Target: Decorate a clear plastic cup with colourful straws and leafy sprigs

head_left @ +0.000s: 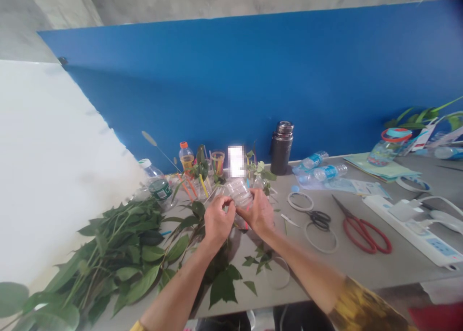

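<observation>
Blue painted wall [217, 89] fills the upper frame, white board [54, 152] at left, long grey table [354, 268] below. Heap of green leafy branches [119, 244] lies lower left on the table. Black metal flask [281, 147] stands upper centre; red-handled scissors [363, 234] and small black-handled scissors [319, 220] lie right. At centre, left hand [219, 220] and right hand [258, 213] are both closed on a clear ribbed plastic cup [238, 192], held together just above the table, fingers curled against it.
</observation>
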Tool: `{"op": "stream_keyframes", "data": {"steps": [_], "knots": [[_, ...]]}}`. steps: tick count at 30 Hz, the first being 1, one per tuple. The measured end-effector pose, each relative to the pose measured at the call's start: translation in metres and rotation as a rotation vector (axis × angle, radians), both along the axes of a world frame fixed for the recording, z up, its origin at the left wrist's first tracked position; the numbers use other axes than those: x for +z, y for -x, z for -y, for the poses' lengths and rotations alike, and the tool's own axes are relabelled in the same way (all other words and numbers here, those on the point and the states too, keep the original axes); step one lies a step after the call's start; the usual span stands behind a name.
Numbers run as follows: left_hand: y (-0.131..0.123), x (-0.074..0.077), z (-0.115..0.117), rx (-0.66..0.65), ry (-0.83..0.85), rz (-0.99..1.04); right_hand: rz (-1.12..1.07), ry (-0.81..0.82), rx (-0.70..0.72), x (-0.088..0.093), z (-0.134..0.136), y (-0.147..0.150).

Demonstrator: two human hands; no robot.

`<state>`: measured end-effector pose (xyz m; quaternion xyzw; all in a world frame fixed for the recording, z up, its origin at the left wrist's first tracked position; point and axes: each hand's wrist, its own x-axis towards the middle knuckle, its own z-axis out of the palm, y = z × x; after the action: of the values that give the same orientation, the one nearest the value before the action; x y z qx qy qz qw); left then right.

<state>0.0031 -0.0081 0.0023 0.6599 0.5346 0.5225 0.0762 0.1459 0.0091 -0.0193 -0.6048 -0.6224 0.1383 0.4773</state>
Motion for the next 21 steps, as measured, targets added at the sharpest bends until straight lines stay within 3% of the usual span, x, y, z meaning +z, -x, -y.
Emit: {"op": "stream_keyframes", "data": {"steps": [7, 11, 16, 21], "knots": [[0.000, -0.004, -0.002, 0.143, 0.080, -0.118, 0.070, 0.012, 0.019, 0.000, 0.001, 0.002], [0.001, -0.001, -0.002, 0.099, 0.099, -0.070, 0.004, 0.049, 0.045, -0.003, 0.001, 0.003], [0.007, 0.009, -0.005, -0.156, 0.223, 0.232, -0.215, 0.138, 0.158, -0.002, -0.002, 0.000], [0.010, 0.010, -0.012, -0.356, 0.408, 0.786, -0.508, 0.142, 0.373, -0.003, -0.006, -0.006]]}}
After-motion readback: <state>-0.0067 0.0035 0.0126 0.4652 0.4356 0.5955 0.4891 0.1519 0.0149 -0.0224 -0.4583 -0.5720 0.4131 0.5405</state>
